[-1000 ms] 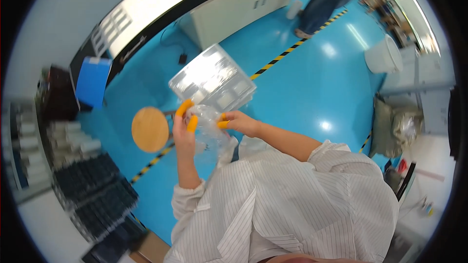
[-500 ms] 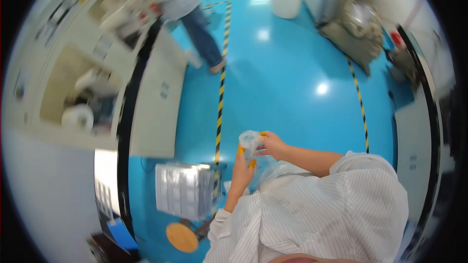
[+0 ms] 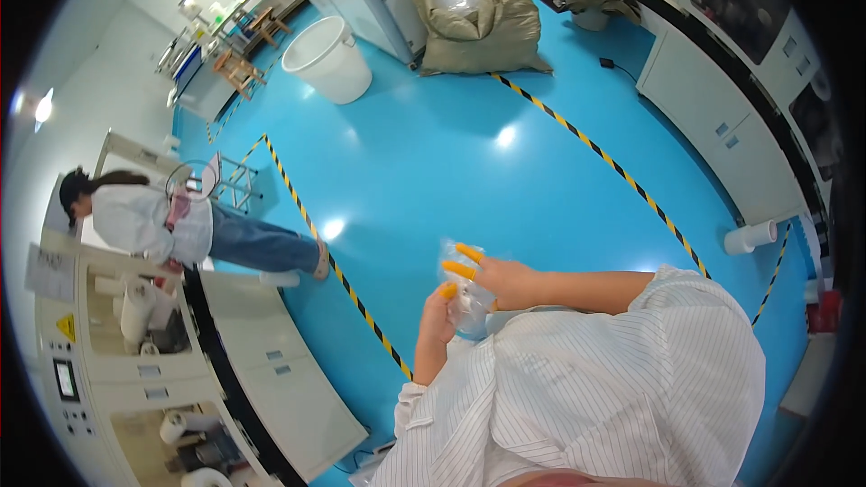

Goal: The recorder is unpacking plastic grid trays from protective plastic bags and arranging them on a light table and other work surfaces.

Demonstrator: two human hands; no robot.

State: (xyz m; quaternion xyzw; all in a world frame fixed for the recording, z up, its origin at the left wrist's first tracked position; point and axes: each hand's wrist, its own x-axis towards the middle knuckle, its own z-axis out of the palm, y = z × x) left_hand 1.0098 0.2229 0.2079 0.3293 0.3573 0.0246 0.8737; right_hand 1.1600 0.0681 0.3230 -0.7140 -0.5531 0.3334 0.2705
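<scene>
In front of my body, a crumpled clear plastic bag (image 3: pixel 469 308) is bunched between my two hands. My right hand (image 3: pixel 502 280) grips it from the right, its fingers reaching across the top. Orange finger cots cover several fingertips on both hands. My left hand (image 3: pixel 438 317) pinches the lower left side of the bag, thumb pressed against it. Whether anything lies inside the bag I cannot make out.
A person (image 3: pixel 158 219) stands at the machine cabinets (image 3: pixel 262 325) on the left. Farther off are a white bin (image 3: pixel 329 61) and a large woven sack (image 3: pixel 483 32) of clear plastic. Cabinets (image 3: pixel 713 117) line the right, with a white roll (image 3: pixel 750 237) on the blue floor.
My view has swung to the right; the clear box stack and stool have left the picture. The bag is now gathered closer to my body, with my right fingers laid over it.
</scene>
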